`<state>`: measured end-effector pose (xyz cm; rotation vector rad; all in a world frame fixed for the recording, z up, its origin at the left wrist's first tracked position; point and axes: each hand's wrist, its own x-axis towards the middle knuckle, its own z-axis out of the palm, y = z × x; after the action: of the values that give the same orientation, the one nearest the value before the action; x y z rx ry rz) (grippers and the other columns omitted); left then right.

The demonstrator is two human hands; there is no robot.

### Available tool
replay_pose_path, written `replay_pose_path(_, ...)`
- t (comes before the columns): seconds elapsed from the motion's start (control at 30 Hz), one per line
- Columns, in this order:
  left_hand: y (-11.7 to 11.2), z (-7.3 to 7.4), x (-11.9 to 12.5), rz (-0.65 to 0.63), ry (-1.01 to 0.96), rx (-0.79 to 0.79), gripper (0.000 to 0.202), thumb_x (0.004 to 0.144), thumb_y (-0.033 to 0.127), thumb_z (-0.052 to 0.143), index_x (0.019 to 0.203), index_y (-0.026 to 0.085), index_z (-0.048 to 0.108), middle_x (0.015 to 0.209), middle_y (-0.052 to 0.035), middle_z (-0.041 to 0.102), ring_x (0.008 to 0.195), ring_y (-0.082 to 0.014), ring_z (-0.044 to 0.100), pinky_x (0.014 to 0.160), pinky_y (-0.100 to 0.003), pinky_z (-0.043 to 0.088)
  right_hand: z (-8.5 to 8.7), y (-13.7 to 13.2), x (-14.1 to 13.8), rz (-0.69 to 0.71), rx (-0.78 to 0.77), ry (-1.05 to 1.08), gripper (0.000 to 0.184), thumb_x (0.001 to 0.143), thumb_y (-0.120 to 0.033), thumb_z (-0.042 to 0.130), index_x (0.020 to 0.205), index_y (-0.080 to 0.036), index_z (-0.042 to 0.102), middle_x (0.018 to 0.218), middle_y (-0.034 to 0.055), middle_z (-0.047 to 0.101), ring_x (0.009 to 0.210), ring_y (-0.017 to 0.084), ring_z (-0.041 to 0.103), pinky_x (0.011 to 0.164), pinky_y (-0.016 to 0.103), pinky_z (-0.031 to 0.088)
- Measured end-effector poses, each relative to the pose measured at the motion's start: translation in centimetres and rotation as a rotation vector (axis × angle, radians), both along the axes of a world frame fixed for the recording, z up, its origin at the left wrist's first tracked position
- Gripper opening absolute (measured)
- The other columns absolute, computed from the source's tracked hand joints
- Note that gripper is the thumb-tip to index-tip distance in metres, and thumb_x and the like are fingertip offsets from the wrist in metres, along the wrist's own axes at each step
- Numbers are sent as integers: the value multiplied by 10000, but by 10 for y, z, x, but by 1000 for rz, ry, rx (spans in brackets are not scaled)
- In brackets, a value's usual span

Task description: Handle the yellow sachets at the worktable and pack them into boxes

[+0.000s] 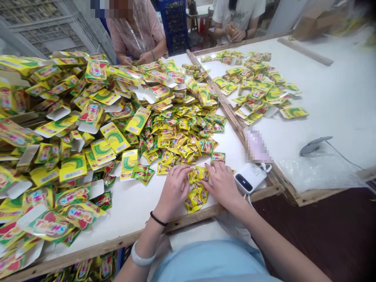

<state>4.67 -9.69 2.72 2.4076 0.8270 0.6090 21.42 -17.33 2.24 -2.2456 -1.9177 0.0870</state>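
Small yellow sachets (197,197) lie in a short column on the white table near its front edge, between my two hands. My left hand (174,190) curls against their left side, thumb and fingertips on the upper sachets. From the right, my right hand (225,187) grips the same group with thumb and bent fingers. Just beyond my hands spreads a heap of green and yellow sachets (179,137). One green sachet (218,157) lies above my right hand. A printed yellow box (129,162) and a few green sachets (142,172) lie left of my left hand.
A large pile of printed boxes (96,113) covers the left. A wooden strip (232,117) divides the table; more boxes (258,92) lie beyond it. A white power bank (251,176) with a cable sits right of my hands. Two people work across the table.
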Motion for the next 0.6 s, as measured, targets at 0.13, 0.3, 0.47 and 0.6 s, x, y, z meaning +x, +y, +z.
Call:
replay_pose_path(0.13, -2, -7, -2, -8, 15, -7, 344, 835, 86, 419, 1132, 232, 510, 1185, -67, 551, 1165, -229, 449, 1043, -460, 295, 1, 0, 1, -4, -4, 9, 490, 807, -418, 591, 1211, -150, 513, 1091, 156, 555, 1017, 300, 455, 825, 407, 375)
replay_pose_path(0.3, -4, -10, -3, -5, 41, -10, 355, 827, 75, 426, 1139, 225, 504, 1206, -68, 539, 1187, -221, 428, 1056, -451, 287, -1, -1, 0, -18, -10, 10, 509, 834, -435, 546, 1231, -121, 491, 1073, 165, 555, 1013, 299, 456, 823, 411, 370)
replay_pose_path(0.47, -4, -9, -5, -3, 58, -4, 381, 812, 60, 429, 1153, 214, 503, 1216, -73, 535, 1197, -216, 423, 1068, -445, 276, -2, -1, -2, -43, -17, -12, 415, 785, -431, 622, 1079, -145, 557, 1038, 152, 558, 993, 300, 458, 814, 409, 366)
replay_pose_path(0.6, -4, -7, -6, 25, 47, 3, 331, 850, 91, 417, 1144, 210, 513, 1207, -71, 548, 1183, -206, 442, 1063, -435, 285, -1, 1, -3, -53, -15, 2, 320, 768, -402, 650, 952, -155, 564, 996, 135, 558, 965, 293, 466, 785, 390, 369)
